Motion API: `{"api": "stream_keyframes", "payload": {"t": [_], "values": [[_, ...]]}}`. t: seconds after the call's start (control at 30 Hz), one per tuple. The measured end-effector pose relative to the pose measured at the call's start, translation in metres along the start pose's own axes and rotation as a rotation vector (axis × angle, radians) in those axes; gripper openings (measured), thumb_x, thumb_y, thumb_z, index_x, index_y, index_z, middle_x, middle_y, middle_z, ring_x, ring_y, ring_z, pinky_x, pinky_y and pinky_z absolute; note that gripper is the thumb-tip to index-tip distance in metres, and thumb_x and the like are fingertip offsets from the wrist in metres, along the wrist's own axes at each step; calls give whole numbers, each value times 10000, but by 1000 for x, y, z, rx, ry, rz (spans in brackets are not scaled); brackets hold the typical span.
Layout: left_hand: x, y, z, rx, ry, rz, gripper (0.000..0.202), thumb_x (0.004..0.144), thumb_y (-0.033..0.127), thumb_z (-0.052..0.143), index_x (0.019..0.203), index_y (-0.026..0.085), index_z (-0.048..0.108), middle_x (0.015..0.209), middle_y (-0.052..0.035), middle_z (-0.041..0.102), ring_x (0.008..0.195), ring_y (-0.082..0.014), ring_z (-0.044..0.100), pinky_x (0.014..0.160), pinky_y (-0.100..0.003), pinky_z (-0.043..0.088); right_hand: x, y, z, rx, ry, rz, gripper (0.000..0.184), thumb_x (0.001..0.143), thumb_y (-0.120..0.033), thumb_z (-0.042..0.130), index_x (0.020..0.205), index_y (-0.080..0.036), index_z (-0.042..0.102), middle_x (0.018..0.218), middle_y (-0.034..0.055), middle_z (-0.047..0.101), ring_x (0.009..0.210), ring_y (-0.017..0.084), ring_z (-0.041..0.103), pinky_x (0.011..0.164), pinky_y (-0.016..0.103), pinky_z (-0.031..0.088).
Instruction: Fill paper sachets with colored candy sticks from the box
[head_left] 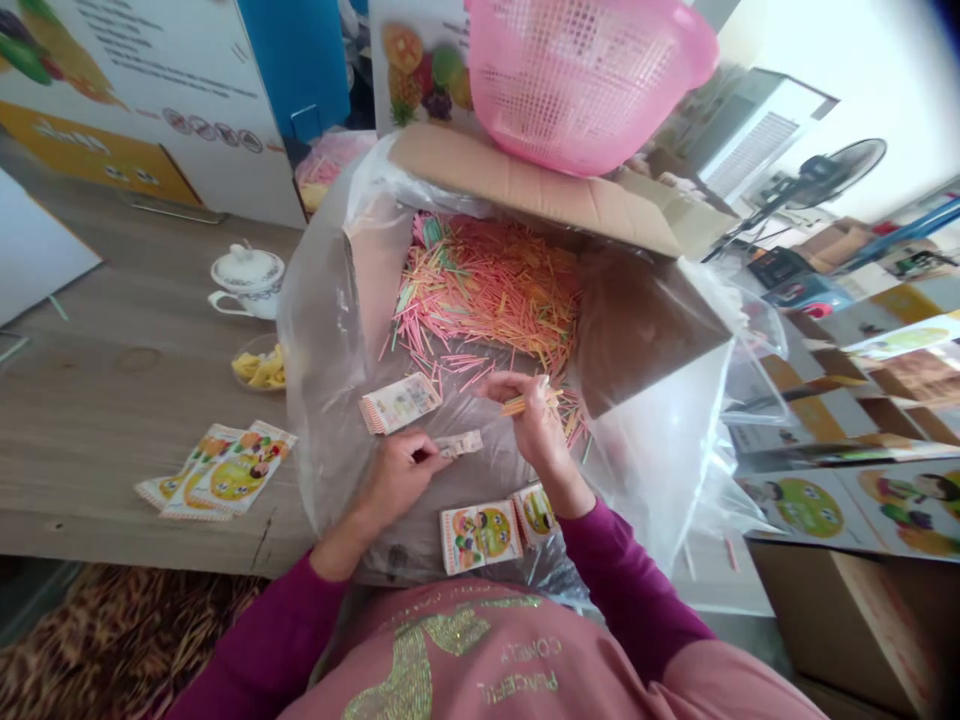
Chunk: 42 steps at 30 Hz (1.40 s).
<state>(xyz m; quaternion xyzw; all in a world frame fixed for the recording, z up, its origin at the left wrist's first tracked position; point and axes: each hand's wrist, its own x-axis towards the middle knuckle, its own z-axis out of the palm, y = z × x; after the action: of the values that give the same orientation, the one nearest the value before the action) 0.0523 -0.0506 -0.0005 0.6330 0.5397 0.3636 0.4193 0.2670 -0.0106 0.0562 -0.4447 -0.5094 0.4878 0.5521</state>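
Left hand (pixel 394 480), one packet (pixel 459 443); right hand (pixel 534 425), several sticks (pixel 521 403)

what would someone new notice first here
The eye goes first to the heap of pink, orange and green sticks in the middle, inside a plastic-lined cardboard box. A bright pink plastic basket stands out at the top. Lower down, the right hand holds a small bundle of sticks, and the left hand holds a small paper packet.

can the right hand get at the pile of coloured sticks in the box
Probably yes. The right hand sits just below the pink and yellow stick pile in the cardboard box, with nothing in between, though its fingers already pinch a small bundle of sticks.
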Motion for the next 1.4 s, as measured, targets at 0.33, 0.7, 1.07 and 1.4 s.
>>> {"api": "stream_keyframes", "payload": {"t": [0.33,0.7,1.07,1.4], "values": [[6,20,7,-491,95,-218,318,625,450,947,632,215,732,571,42,627,569,-117,500,575,-267,382,-6,-18,25,-236,-218,-271,757,1066,-845,351,1074,-297,874,1206,72,834,1402,303,665,1269,495,491],[5,16,11,-509,114,-34,250,711,425,949,682,229,796,676,7,730,668,-157,624,666,-299,512,-4,-5,13,-66,-271,-87,744,1053,-844,418,1117,-260,876,1103,94,842,1248,306,753,1161,479,582],[3,0,15,-536,156,56,191,775,375,940,760,223,824,743,-3,769,707,-173,673,706,-314,560,-20,-54,20,-352,-408,-294,564,1135,-687,418,1193,-345,863,1350,31,804,1408,273,660,1281,471,450],[6,1,12,-368,168,316,145,876,368,893,821,245,841,844,-34,821,794,-188,772,784,-323,617,-14,-30,17,-265,-436,-144,582,1090,-758,462,1087,-365,890,1276,34,824,1310,274,714,1234,450,503]]}}
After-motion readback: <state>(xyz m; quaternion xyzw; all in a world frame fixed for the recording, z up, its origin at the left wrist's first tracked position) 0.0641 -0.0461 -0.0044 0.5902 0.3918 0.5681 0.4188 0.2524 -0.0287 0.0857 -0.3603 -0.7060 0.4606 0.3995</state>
